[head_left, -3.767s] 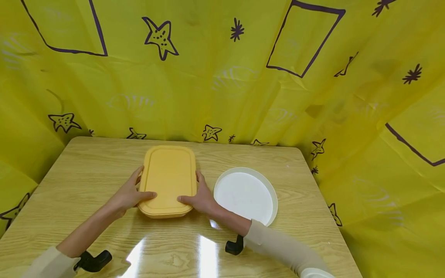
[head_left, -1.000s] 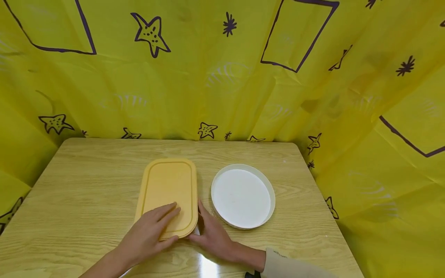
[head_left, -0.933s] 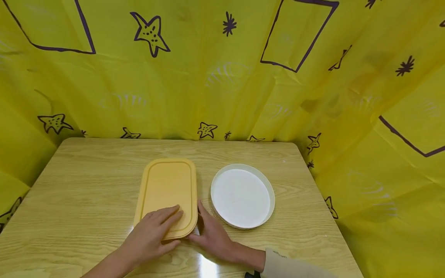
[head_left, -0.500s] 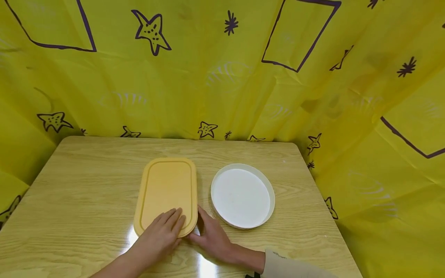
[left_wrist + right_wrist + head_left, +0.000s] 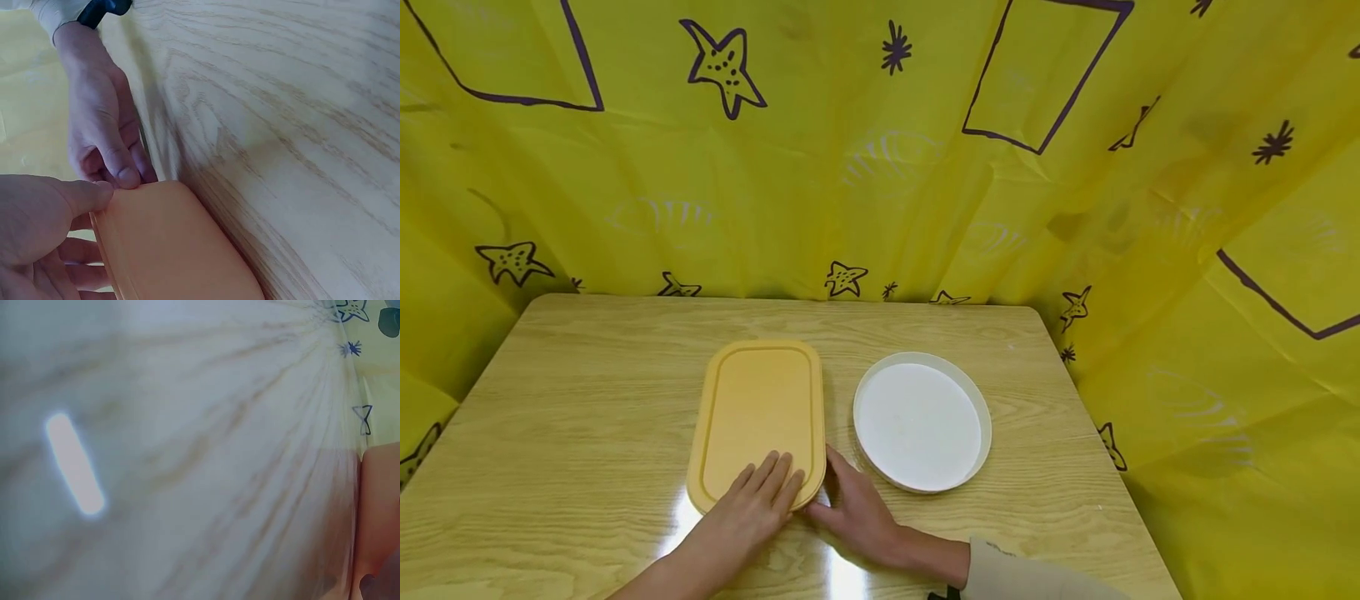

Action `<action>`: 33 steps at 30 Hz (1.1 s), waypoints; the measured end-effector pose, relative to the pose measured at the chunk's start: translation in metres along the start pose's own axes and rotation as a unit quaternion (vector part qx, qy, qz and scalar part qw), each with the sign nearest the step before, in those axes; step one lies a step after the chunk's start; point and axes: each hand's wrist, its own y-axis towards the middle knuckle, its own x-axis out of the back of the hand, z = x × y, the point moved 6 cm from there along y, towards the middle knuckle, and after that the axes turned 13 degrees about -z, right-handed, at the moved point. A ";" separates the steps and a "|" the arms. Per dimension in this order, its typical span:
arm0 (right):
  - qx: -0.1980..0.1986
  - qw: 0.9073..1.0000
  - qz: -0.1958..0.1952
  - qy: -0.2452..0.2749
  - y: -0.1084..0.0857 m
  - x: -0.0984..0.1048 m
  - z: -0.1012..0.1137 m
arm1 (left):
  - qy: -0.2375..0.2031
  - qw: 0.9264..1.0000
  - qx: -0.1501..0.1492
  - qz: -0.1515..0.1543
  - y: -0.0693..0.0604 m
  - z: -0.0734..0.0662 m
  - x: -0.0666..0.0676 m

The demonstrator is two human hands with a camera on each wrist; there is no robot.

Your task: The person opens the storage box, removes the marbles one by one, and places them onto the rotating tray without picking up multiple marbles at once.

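**Two Hands on the Yellow Container!**

And here we are, both hands at the near end of the yellow lidded container [image 5: 760, 400], left of the round white tray [image 5: 917, 425] on the wood-grain table [image 5: 587, 400]! The left hand [image 5: 752, 508] has its fingers laid forward over the lid, thumb against the near wall: a narrow pinch across the rim, as the left wrist view shows. Over to the right hand [image 5: 859, 517], cupped at the near right corner, thumb at the near end, fingers along the side; it has hold of that corner, though the fingertips are hidden. The container's long side points away from the person, and there's a gap between it and the tray. Behind it all, the yellow curtain [image 5: 805, 183], dotted with starfish; down low, a pale sleeve [image 5: 1015, 571] on the right arm!
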 end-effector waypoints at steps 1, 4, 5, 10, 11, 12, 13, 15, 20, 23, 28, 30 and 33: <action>0.003 1.000 -0.001 0.002 0.000 0.000 0.000 | 0.001 1.000 -0.002 0.003 0.000 0.000 0.000; 0.009 1.000 -0.003 0.006 0.000 0.000 0.001 | -0.014 1.000 0.000 0.007 -0.001 0.001 0.002; 0.009 1.000 -0.003 0.006 0.000 0.000 0.000 | -0.022 1.000 0.002 0.005 -0.001 0.002 0.004; 0.007 1.000 -0.002 0.003 -0.002 0.000 0.000 | -0.043 0.999 -0.006 -0.027 0.000 0.005 0.014; 0.007 1.000 -0.003 -0.001 -0.003 0.000 0.000 | -0.041 0.999 -0.010 -0.033 0.001 0.005 0.016; 0.006 1.000 -0.003 0.001 -0.003 0.000 0.000 | -0.035 0.999 -0.016 -0.037 0.002 0.005 0.018; 0.004 1.000 -0.004 0.002 -0.003 0.000 0.000 | -0.031 0.998 -0.020 -0.041 0.003 0.006 0.019; 0.000 1.000 -0.005 0.001 -0.004 0.001 0.000 | -0.024 0.998 -0.027 -0.051 0.005 0.006 0.022; -0.011 1.000 -0.009 -0.004 -0.004 0.000 0.000 | -0.012 0.994 -0.043 -0.095 0.007 0.005 0.027; -0.012 1.000 -0.011 -0.015 -0.005 -0.001 0.000 | -0.007 0.991 -0.039 -0.127 0.008 0.005 0.030; -0.009 0.999 -0.017 -0.031 -0.005 -0.001 0.001 | -0.006 0.986 -0.018 -0.167 0.009 0.007 0.034; -0.012 0.999 -0.017 -0.033 -0.005 0.000 0.001 | -0.004 0.984 -0.015 -0.175 0.010 0.008 0.036; -0.022 0.999 -0.016 -0.034 -0.005 0.000 0.000 | -0.001 0.982 -0.012 -0.186 0.011 0.010 0.039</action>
